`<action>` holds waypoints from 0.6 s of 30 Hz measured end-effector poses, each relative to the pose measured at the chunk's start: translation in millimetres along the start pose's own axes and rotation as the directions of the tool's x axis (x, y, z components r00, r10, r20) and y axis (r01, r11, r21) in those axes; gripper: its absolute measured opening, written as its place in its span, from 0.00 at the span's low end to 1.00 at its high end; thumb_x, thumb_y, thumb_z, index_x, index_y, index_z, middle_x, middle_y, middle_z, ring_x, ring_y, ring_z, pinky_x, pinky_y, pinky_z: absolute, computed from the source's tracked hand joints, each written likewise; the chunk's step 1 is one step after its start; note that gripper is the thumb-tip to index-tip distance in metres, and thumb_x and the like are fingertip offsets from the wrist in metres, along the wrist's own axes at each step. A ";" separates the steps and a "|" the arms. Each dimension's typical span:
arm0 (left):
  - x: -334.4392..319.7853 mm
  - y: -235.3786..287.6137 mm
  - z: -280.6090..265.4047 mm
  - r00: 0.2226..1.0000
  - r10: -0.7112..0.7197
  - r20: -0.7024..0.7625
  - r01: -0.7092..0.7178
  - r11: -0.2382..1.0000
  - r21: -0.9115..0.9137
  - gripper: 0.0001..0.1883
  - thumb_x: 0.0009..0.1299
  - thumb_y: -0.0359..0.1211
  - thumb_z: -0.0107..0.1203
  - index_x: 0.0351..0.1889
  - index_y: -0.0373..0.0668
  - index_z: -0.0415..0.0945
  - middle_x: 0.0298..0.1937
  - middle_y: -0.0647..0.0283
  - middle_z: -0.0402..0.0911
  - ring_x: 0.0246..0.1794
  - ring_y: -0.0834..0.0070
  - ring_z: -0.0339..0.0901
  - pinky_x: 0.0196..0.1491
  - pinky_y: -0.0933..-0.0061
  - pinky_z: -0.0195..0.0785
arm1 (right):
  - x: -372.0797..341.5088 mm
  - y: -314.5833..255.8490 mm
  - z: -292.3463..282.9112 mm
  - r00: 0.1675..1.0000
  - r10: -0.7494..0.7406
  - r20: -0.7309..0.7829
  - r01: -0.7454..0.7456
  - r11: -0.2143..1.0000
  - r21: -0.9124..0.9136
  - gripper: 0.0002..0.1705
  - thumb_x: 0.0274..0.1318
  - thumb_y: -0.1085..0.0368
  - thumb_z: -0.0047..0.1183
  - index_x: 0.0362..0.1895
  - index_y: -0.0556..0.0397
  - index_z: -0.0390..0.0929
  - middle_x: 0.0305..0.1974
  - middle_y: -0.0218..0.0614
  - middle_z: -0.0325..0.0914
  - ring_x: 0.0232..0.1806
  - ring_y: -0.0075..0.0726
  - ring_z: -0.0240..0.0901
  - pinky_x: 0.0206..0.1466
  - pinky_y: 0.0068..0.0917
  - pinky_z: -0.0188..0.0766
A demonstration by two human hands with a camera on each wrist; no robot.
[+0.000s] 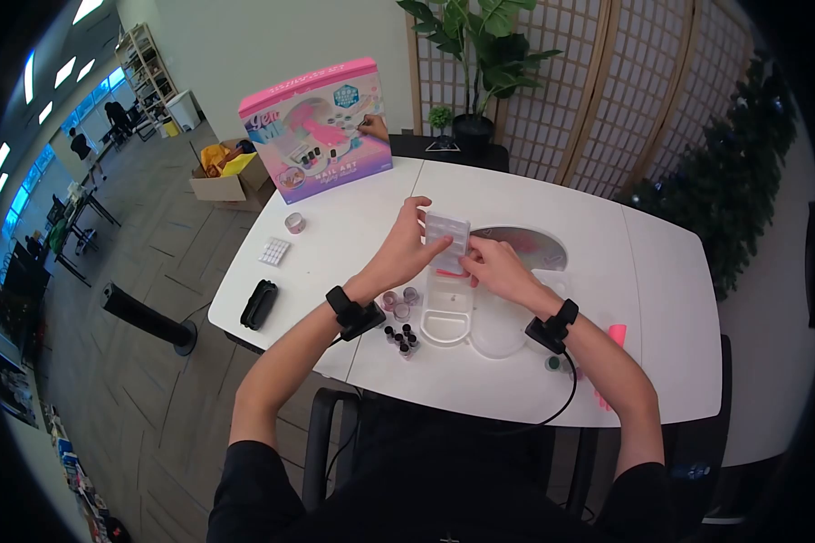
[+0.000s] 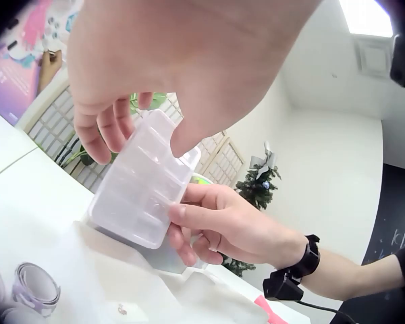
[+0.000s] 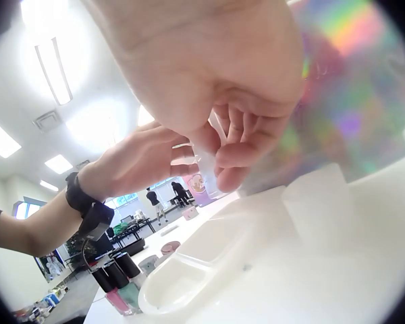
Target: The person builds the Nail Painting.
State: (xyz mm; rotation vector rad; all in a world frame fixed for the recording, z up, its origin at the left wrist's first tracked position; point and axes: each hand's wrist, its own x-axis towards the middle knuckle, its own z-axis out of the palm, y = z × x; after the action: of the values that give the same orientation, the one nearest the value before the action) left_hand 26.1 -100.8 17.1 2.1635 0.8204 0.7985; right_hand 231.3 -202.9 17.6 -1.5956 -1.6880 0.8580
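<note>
Both hands hold a clear plastic compartment case [image 1: 446,230] up above the white moulded tray [image 1: 445,341]. My left hand [image 1: 405,251] grips its upper end, thumb lying across the front face while the other fingers curl loosely behind. At the lower corner my right hand [image 1: 503,269] pinches the edge between thumb and fingers. In the left wrist view the case [image 2: 136,185] is tilted and its several shallow compartments face the camera. Behind the hands, an oval mirror-like panel [image 1: 539,246] rises from the tray. A small pink piece [image 1: 452,273] shows just under the case.
Small nail polish bottles [image 1: 402,339] and round jars [image 1: 401,312] stand left of the tray. Farther left are a black case [image 1: 259,305], a white blister-like pack [image 1: 274,252] and another jar [image 1: 295,223]. The nail art box [image 1: 321,136] stands at the back; a pink item [image 1: 617,335] lies right.
</note>
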 end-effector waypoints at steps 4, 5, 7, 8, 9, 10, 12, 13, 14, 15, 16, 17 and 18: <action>-3.7 -11.2 -6.8 0.993 -0.065 0.094 0.076 0.990 -0.120 0.28 0.80 0.33 0.63 0.72 0.34 0.64 0.56 0.51 0.81 0.53 0.65 0.83 0.58 0.63 0.80 | -2.1 9.3 -4.1 1.000 0.019 -0.003 -0.019 0.997 -0.073 0.15 0.76 0.62 0.55 0.46 0.66 0.82 0.32 0.42 0.88 0.30 0.38 0.88 0.37 0.39 0.80; -3.3 -17.6 -5.7 0.991 -0.062 0.117 0.074 0.992 -0.105 0.26 0.81 0.32 0.62 0.71 0.35 0.65 0.55 0.54 0.82 0.53 0.69 0.83 0.57 0.64 0.80 | -2.0 10.4 -4.1 1.000 0.027 -0.001 -0.027 0.996 -0.087 0.15 0.76 0.62 0.55 0.46 0.66 0.82 0.32 0.42 0.88 0.30 0.39 0.88 0.37 0.40 0.80; -6.5 -24.4 0.2 0.994 -0.067 0.085 0.075 0.992 -0.098 0.21 0.81 0.32 0.61 0.66 0.34 0.70 0.51 0.54 0.84 0.50 0.67 0.84 0.56 0.64 0.79 | -2.4 9.6 -4.1 0.999 0.049 0.021 -0.047 0.995 -0.088 0.15 0.76 0.63 0.54 0.46 0.66 0.81 0.32 0.43 0.88 0.30 0.39 0.88 0.37 0.40 0.80; -7.3 -26.3 1.8 0.995 -0.069 0.069 0.076 0.993 -0.095 0.19 0.81 0.33 0.61 0.64 0.34 0.72 0.50 0.55 0.85 0.49 0.67 0.84 0.56 0.63 0.79 | -2.3 9.0 -4.1 0.998 0.060 0.032 -0.057 0.994 -0.088 0.15 0.75 0.63 0.54 0.46 0.66 0.81 0.33 0.43 0.89 0.30 0.39 0.88 0.37 0.40 0.80; -6.3 -29.1 1.7 0.993 -0.073 0.095 0.076 0.996 -0.039 0.17 0.81 0.33 0.61 0.61 0.33 0.74 0.48 0.53 0.86 0.48 0.65 0.85 0.56 0.62 0.79 | -1.7 10.3 -3.8 0.997 0.060 0.038 -0.057 0.995 -0.084 0.15 0.75 0.63 0.54 0.46 0.66 0.82 0.33 0.43 0.89 0.30 0.39 0.88 0.36 0.40 0.80; -4.8 -32.2 1.2 0.990 -0.077 0.122 0.075 0.997 0.017 0.15 0.82 0.34 0.60 0.58 0.33 0.76 0.47 0.52 0.87 0.48 0.64 0.85 0.55 0.61 0.78 | -0.8 13.4 -3.2 0.997 0.061 0.043 -0.058 0.995 -0.080 0.15 0.75 0.63 0.54 0.46 0.67 0.82 0.33 0.43 0.89 0.30 0.39 0.88 0.36 0.40 0.80; -3.4 -37.3 2.9 0.985 -0.088 0.150 0.077 0.994 0.082 0.13 0.82 0.36 0.59 0.53 0.33 0.78 0.44 0.50 0.88 0.47 0.60 0.85 0.55 0.59 0.78 | 0.4 17.6 -2.6 0.996 0.069 0.051 -0.065 0.995 -0.074 0.15 0.75 0.63 0.54 0.46 0.67 0.82 0.33 0.43 0.89 0.30 0.39 0.88 0.37 0.40 0.80; -3.8 -39.1 4.6 0.984 -0.095 0.151 0.082 0.992 0.092 0.13 0.82 0.36 0.59 0.51 0.33 0.79 0.43 0.49 0.88 0.46 0.59 0.85 0.55 0.58 0.77 | 1.1 18.9 -3.1 0.996 0.075 0.056 -0.071 0.995 -0.072 0.16 0.75 0.63 0.54 0.46 0.67 0.83 0.32 0.44 0.89 0.30 0.39 0.88 0.37 0.41 0.80; -4.5 -40.5 6.1 0.983 -0.102 0.152 0.087 0.991 0.101 0.14 0.83 0.37 0.58 0.48 0.32 0.80 0.42 0.48 0.88 0.46 0.58 0.85 0.54 0.57 0.77 | 1.5 20.2 -3.2 0.995 0.081 0.061 -0.076 0.995 -0.070 0.16 0.75 0.63 0.54 0.46 0.67 0.83 0.32 0.44 0.88 0.31 0.40 0.88 0.37 0.41 0.80; -5.4 -41.2 7.4 0.983 -0.097 0.154 0.083 0.992 0.098 0.14 0.83 0.37 0.58 0.48 0.32 0.80 0.42 0.48 0.88 0.46 0.57 0.86 0.54 0.57 0.77 | 2.0 22.6 -2.7 0.995 0.079 0.062 -0.073 0.993 -0.091 0.16 0.75 0.63 0.54 0.46 0.67 0.84 0.32 0.45 0.88 0.31 0.41 0.88 0.38 0.42 0.80; -5.9 -42.0 8.4 0.984 -0.092 0.155 0.078 0.992 0.095 0.14 0.83 0.37 0.58 0.48 0.32 0.80 0.42 0.47 0.88 0.46 0.57 0.86 0.54 0.56 0.77 | 3.0 25.2 -1.7 0.995 0.077 0.064 -0.069 0.991 -0.112 0.16 0.74 0.62 0.55 0.45 0.67 0.84 0.31 0.46 0.88 0.32 0.43 0.88 0.39 0.43 0.80; -5.9 -43.0 8.9 0.984 -0.087 0.155 0.074 0.993 0.092 0.14 0.83 0.37 0.58 0.48 0.32 0.79 0.42 0.47 0.89 0.46 0.56 0.86 0.54 0.56 0.77 | 3.9 27.0 -1.2 0.995 0.074 0.066 -0.065 0.989 -0.133 0.17 0.74 0.62 0.55 0.45 0.67 0.84 0.31 0.47 0.88 0.32 0.44 0.87 0.39 0.43 0.80; -5.7 -43.6 9.3 0.984 -0.081 0.158 0.068 0.994 0.086 0.14 0.84 0.36 0.57 0.49 0.32 0.79 0.42 0.47 0.89 0.46 0.56 0.86 0.54 0.56 0.77 | 4.0 28.2 -1.4 0.996 0.064 0.056 -0.055 0.988 -0.142 0.17 0.74 0.62 0.55 0.44 0.68 0.85 0.31 0.48 0.88 0.33 0.47 0.88 0.40 0.44 0.80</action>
State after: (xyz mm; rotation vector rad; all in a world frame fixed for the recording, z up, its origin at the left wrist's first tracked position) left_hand 15.6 -83.6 -23.0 2.2204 0.8572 0.5525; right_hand 248.4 -197.7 -4.7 -1.7370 -1.7851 0.8405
